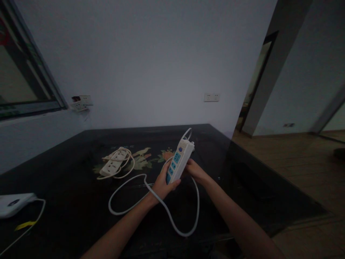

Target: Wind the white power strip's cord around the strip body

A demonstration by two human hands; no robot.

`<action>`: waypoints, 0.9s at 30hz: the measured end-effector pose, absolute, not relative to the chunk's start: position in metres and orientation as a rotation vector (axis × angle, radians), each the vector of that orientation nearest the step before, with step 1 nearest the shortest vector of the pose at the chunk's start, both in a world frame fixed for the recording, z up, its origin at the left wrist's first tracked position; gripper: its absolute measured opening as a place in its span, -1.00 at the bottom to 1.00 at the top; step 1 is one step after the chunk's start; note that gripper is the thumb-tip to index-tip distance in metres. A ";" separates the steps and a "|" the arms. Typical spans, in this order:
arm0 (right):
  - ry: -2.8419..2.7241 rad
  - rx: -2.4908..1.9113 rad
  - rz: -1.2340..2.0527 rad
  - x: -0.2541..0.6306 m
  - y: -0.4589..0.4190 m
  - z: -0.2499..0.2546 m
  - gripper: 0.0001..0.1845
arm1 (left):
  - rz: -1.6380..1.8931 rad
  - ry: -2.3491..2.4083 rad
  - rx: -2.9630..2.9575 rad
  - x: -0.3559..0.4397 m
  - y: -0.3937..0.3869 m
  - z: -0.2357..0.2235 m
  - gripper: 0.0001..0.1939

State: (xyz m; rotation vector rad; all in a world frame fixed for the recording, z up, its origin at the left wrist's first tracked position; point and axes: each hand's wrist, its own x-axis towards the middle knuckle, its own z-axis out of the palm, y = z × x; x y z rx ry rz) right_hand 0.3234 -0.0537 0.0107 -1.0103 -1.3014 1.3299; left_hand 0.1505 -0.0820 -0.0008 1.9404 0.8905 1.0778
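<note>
from my remote seat i take the table [215, 153] as my landmark. the power strip [181, 162] is above its middle, tilted, blue sockets turned up and toward the left. my left hand [164, 184] is wrapped round the strip's lower end, thumb along the near side. my right hand [196, 171] is at the strip's right flank; its fingers are partly hidden, so i cannot tell whether they grasp the strip or the cord [184, 235]. that cord crosses my left wrist and loops toward the table's near edge.

a second strip [114, 163], tangled in its own lead, lies on the table's left half, well in from the far edge. a white box [16, 205] and a yellow tag [25, 225] are at the table's left. the far edge runs near the wall [145, 72]; the right edge slants outward, with floor [296, 154] beyond it. dark tabletop spreads between my right forearm and that edge, offering side room, though the light is dim.
</note>
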 end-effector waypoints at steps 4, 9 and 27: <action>-1.249 -0.926 1.271 0.325 -0.018 0.029 -0.53 | 0.992 0.757 1.947 0.141 -0.086 0.006 -0.20; -1.091 -0.881 1.074 0.361 0.016 0.058 -0.62 | 0.936 0.783 2.004 0.122 -0.085 0.012 -0.20; -1.142 -1.119 0.703 0.368 -0.039 0.029 -0.36 | 1.180 1.182 1.888 0.121 -0.071 -0.009 -0.25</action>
